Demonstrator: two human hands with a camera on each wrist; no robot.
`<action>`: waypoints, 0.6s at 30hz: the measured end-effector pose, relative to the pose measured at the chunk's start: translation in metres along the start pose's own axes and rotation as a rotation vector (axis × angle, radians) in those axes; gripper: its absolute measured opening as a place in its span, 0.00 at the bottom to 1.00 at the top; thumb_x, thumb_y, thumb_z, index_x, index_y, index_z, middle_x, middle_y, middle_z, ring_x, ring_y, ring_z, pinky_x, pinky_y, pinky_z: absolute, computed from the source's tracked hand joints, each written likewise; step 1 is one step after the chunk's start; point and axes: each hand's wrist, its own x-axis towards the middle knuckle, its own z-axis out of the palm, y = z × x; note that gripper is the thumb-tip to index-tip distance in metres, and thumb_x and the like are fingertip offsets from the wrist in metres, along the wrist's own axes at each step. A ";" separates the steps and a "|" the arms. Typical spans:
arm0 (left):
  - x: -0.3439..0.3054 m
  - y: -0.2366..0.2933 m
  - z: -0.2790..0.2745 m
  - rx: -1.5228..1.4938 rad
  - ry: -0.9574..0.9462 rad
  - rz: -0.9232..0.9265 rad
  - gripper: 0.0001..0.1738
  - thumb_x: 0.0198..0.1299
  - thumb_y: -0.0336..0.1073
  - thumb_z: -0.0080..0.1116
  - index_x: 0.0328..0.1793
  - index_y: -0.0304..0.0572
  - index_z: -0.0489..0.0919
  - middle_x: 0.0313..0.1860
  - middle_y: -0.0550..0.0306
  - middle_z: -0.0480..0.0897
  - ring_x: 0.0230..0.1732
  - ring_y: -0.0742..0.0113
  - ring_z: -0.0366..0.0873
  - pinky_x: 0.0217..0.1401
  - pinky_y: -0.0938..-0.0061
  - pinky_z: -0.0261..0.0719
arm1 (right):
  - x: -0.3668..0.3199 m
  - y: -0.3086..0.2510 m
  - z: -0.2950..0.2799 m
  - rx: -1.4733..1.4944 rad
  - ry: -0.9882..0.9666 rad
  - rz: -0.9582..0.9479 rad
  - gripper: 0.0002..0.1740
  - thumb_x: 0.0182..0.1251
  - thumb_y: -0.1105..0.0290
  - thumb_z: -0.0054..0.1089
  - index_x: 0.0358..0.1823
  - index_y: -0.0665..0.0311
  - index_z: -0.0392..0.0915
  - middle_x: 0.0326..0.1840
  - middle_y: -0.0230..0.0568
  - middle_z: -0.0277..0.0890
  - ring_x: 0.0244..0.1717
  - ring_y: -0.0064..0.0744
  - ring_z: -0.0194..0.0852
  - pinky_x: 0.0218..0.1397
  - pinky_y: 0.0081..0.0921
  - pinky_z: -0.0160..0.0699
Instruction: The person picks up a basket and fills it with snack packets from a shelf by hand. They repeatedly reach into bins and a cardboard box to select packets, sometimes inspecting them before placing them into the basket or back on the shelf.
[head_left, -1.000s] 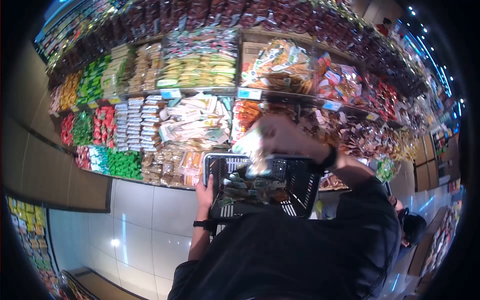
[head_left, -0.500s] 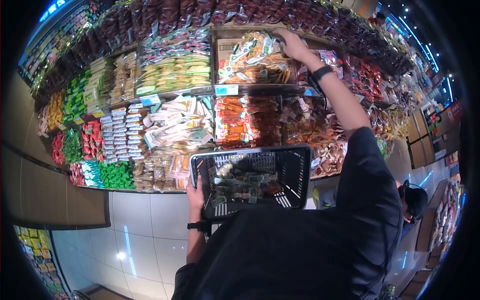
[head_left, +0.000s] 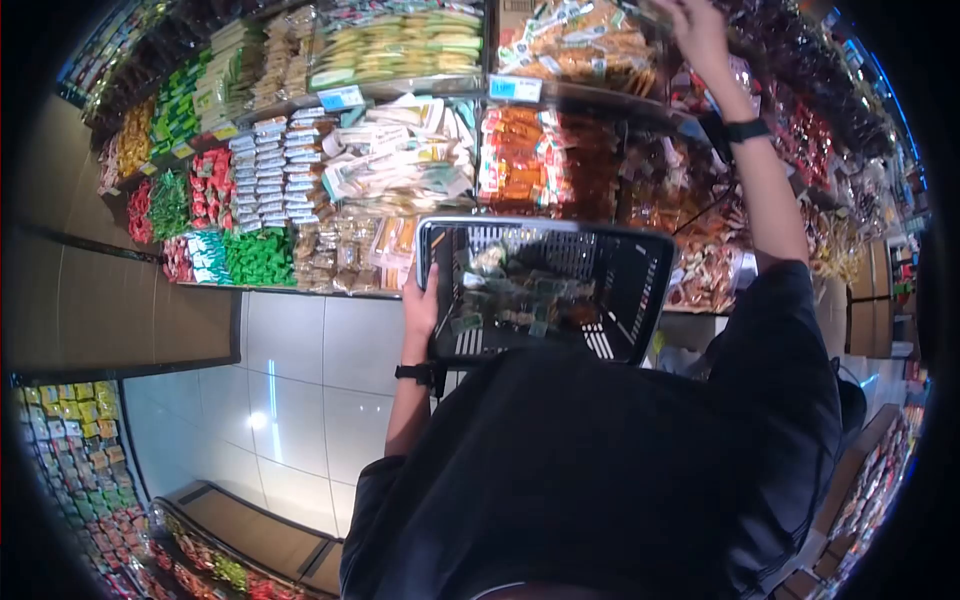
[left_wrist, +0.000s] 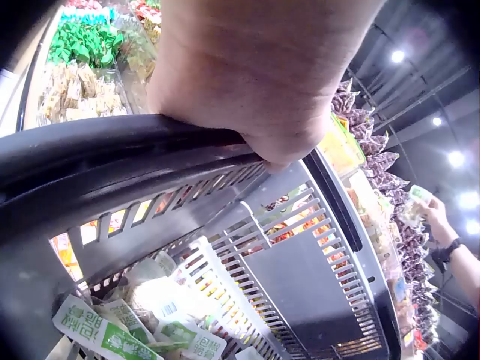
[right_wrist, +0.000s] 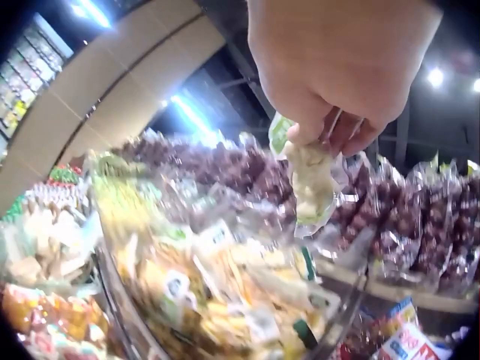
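Note:
A black basket [head_left: 545, 228] with several packets inside is gripped at its left rim by my left hand [head_left: 421, 305]; that hand [left_wrist: 259, 75] covers part of the rim in the left wrist view. Green-and-white packets [left_wrist: 105, 326] lie in the basket. My right hand [head_left: 700, 38] is raised over the upper shelf at the right. In the right wrist view the right hand [right_wrist: 337, 67] pinches a small clear packet with pale contents [right_wrist: 311, 176], held above a bin of orange-yellow packets [right_wrist: 225, 292].
Shelves of packaged snacks stretch across the front, with white packets [head_left: 400, 160] and orange-red packets [head_left: 520, 155] behind the basket. Dark red packets [right_wrist: 405, 217] stand in a row farther back. Tiled floor [head_left: 300, 400] lies at the left, beside another display [head_left: 80, 450].
My right hand went from above the basket to the upper shelf and now holds a packet there. The head view has shifted, so shelves and basket sit higher; my left hand keeps its grip.

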 end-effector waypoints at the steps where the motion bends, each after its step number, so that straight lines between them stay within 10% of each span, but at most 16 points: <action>1: 0.000 0.001 0.002 -0.036 0.027 0.032 0.19 0.75 0.44 0.57 0.54 0.30 0.79 0.33 0.55 0.79 0.35 0.70 0.72 0.43 0.69 0.74 | -0.001 -0.032 -0.031 0.041 -0.054 0.111 0.36 0.61 0.64 0.72 0.72 0.49 0.69 0.64 0.40 0.78 0.57 0.35 0.79 0.59 0.29 0.80; 3: -0.004 0.011 0.004 -0.077 0.065 0.075 0.19 0.75 0.46 0.57 0.48 0.33 0.80 0.28 0.65 0.74 0.31 0.76 0.68 0.35 0.75 0.70 | -0.031 -0.069 -0.056 0.474 -0.135 0.407 0.12 0.71 0.66 0.63 0.51 0.64 0.82 0.40 0.42 0.87 0.39 0.33 0.86 0.43 0.32 0.81; 5: -0.003 0.009 0.003 -0.060 0.044 0.052 0.19 0.75 0.47 0.57 0.48 0.33 0.80 0.28 0.65 0.74 0.30 0.75 0.68 0.35 0.75 0.70 | -0.068 -0.130 -0.070 0.697 -0.407 0.184 0.10 0.72 0.69 0.60 0.51 0.61 0.82 0.39 0.46 0.84 0.32 0.56 0.81 0.39 0.39 0.81; 7: -0.002 0.008 0.004 -0.066 0.050 0.076 0.20 0.75 0.47 0.56 0.45 0.34 0.79 0.27 0.65 0.74 0.30 0.76 0.70 0.34 0.75 0.71 | -0.109 -0.193 -0.072 0.899 -0.785 0.369 0.14 0.72 0.71 0.58 0.56 0.63 0.81 0.41 0.45 0.84 0.35 0.48 0.81 0.43 0.41 0.81; 11: -0.002 0.001 0.000 -0.029 0.006 0.079 0.23 0.75 0.48 0.57 0.55 0.31 0.80 0.39 0.55 0.81 0.37 0.72 0.77 0.41 0.75 0.79 | -0.226 -0.232 -0.017 0.421 -0.654 -0.201 0.23 0.65 0.75 0.60 0.63 0.66 0.76 0.60 0.48 0.75 0.57 0.47 0.74 0.62 0.40 0.74; 13: -0.005 0.004 -0.004 -0.014 -0.019 0.040 0.24 0.75 0.48 0.57 0.62 0.31 0.77 0.45 0.52 0.83 0.44 0.70 0.78 0.46 0.74 0.80 | -0.247 -0.238 -0.024 0.387 -0.680 -0.190 0.24 0.61 0.75 0.64 0.61 0.64 0.76 0.62 0.48 0.74 0.62 0.50 0.71 0.66 0.41 0.70; 18: -0.034 0.011 -0.009 0.132 0.003 0.018 0.23 0.77 0.47 0.53 0.65 0.34 0.76 0.44 0.47 0.86 0.43 0.68 0.81 0.46 0.68 0.80 | -0.300 -0.212 -0.082 0.008 -0.266 0.544 0.31 0.57 0.73 0.68 0.65 0.62 0.70 0.60 0.53 0.74 0.65 0.53 0.70 0.68 0.46 0.67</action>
